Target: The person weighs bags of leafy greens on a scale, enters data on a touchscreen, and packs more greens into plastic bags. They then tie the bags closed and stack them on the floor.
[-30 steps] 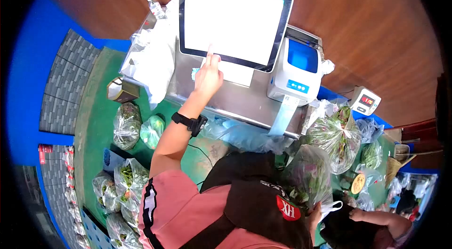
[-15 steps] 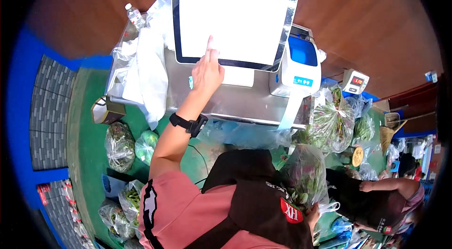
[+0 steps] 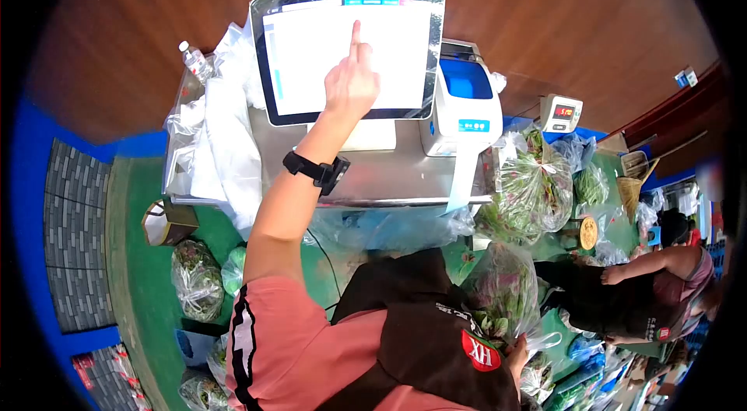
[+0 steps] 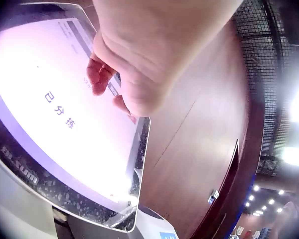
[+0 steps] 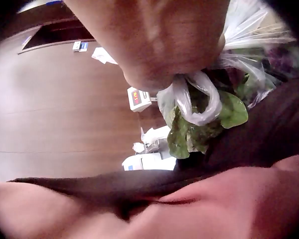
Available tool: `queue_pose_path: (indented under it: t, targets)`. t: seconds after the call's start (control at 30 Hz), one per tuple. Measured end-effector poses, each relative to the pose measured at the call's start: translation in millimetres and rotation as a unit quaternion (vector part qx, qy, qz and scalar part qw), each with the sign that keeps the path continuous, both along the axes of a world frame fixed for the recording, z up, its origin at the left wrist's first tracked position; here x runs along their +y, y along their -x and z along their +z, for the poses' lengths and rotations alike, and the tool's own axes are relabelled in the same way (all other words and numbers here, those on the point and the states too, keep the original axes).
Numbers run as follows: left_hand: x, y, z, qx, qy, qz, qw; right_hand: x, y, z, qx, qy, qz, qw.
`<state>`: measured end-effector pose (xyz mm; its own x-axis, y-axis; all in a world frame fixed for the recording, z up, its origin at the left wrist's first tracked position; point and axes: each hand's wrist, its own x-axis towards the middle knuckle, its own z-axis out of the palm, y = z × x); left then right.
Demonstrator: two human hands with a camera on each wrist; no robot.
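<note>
My left hand [image 3: 352,84] is raised in front of a touchscreen monitor [image 3: 303,53], index finger extended towards the upper part of the display and the other fingers folded. In the left wrist view the monitor [image 4: 50,64] shows large dark characters on a white page, and part of the hand [image 4: 139,74] overlaps its edge. Low at my side, my right hand [image 3: 515,356] grips a clear plastic bag of leafy greens [image 3: 506,283] by its top. The right wrist view shows a white handle loop [image 5: 209,112] and green leaves [image 5: 234,109] beneath that hand.
Beside the monitor stands a white label printer [image 3: 463,111] with a paper strip hanging down. White plastic bags [image 3: 229,146] and a water bottle [image 3: 196,61] lie left on the steel table [image 3: 296,170]. Bagged greens [image 3: 537,185] stand right; another person [image 3: 622,286] is beyond.
My left hand has moved up the screen, from its lower part towards the top. The display now has a different layout with coloured tabs. My right hand keeps holding the bag.
</note>
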<state>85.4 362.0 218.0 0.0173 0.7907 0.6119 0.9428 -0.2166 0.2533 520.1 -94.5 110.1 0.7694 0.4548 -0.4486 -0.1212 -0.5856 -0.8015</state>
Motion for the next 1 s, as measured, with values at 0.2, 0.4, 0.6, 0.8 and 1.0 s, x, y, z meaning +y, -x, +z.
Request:
queue_pose_path:
  t: [0.2, 0.4, 0.6, 0.8, 1.0]
  targets:
    - [15, 13, 0, 0.062, 0.032, 0.064, 0.996, -30, -15, -19, -0.036, 0.045, 0.011, 0.998]
    - [18, 13, -3, 0.038, 0.048, 0.096, 0.993, -29, -5, -8, 0.004, 0.008, -0.052, 0.999]
    - [-23, -68, -28, -0.115, 0.051, -0.111, 0.986, -26, 15, 3, -0.022, 0.009, -0.083, 0.996]
    - [-28, -187, -133, -0.671, 0.505, -0.167, 0.516, -19, 27, 17, 0.014, -0.022, -0.107, 0.994]
    - [4, -209, -217, -0.646, 0.412, -0.265, 0.585, -33, 29, 17, 0.02, -0.009, -0.071, 0.997]
